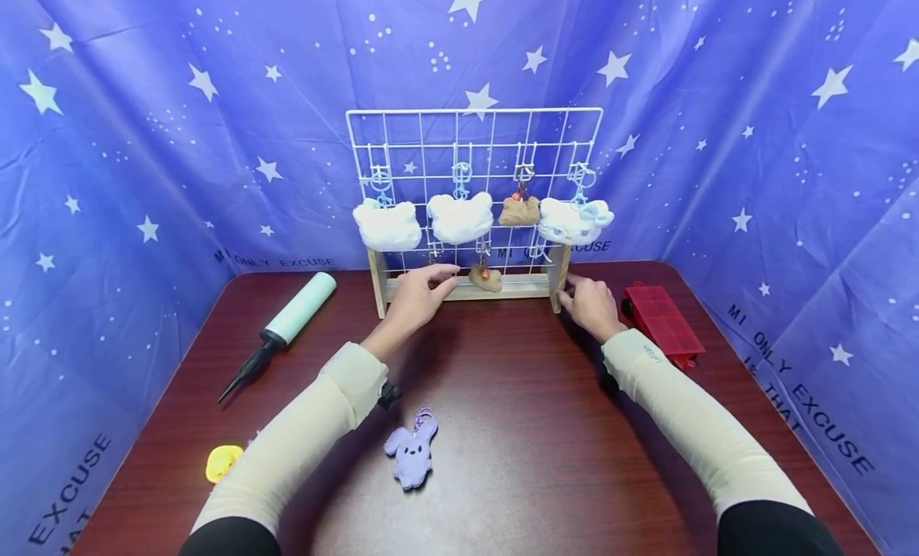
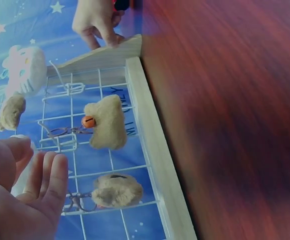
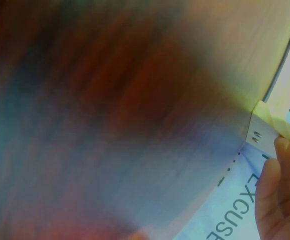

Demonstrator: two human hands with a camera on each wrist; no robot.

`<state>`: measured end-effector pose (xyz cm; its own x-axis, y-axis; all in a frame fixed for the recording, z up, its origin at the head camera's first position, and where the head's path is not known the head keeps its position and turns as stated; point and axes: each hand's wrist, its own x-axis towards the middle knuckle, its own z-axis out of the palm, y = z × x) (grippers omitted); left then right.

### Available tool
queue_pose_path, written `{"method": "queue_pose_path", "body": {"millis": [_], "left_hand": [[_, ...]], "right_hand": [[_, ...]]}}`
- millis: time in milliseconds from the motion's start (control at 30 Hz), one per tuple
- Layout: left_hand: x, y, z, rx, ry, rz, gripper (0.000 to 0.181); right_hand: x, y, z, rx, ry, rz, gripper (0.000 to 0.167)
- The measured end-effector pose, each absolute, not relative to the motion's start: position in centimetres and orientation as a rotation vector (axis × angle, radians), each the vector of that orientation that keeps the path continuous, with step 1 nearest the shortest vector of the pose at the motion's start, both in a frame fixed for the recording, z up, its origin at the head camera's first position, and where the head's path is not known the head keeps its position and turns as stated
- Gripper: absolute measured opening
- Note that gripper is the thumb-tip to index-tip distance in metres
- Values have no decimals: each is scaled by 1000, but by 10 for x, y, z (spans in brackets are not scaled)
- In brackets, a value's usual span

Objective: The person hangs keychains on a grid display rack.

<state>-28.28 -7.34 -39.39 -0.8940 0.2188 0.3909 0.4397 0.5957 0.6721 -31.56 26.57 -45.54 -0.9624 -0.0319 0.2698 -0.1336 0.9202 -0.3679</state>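
A white wire grid rack (image 1: pixel 474 110) with a wooden base stands at the back of the table. Plush keychains hang from its hooks: a white plush (image 1: pixel 388 225), another white plush (image 1: pixel 460 218), a brown plush (image 1: pixel 520 211) and a white plush with a blue bow (image 1: pixel 574 221). Lower down hangs a brown plush with an orange bell (image 2: pixel 109 122), beside another brown plush (image 2: pixel 117 191). My left hand (image 1: pixel 416 295) is before the lower grid, fingers loosely bent and holding nothing. With its fingertips, my right hand (image 1: pixel 592 305) grips the rack's right wooden upright (image 1: pixel 560 277).
A purple bunny plush keychain (image 1: pixel 412 458) lies at the front of the table. To the left are a mint-green hand pump (image 1: pixel 301 309) and a yellow object (image 1: pixel 223 463), partly behind my left sleeve. A red compartment box (image 1: pixel 664 321) lies right of my right hand.
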Motion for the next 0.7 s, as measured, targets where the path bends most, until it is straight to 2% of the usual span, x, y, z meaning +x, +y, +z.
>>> {"method": "queue_pose_path", "body": {"millis": [533,700], "left_hand": [[-256,-110,-409,-501,-2699,-1176,27],[-248,-119,-420,-529,-2731,-1150,26]], "right_hand": [[-318,267,-460,175,-2758,563,24],[-318,268,-459,172,-2768,558,26]]}}
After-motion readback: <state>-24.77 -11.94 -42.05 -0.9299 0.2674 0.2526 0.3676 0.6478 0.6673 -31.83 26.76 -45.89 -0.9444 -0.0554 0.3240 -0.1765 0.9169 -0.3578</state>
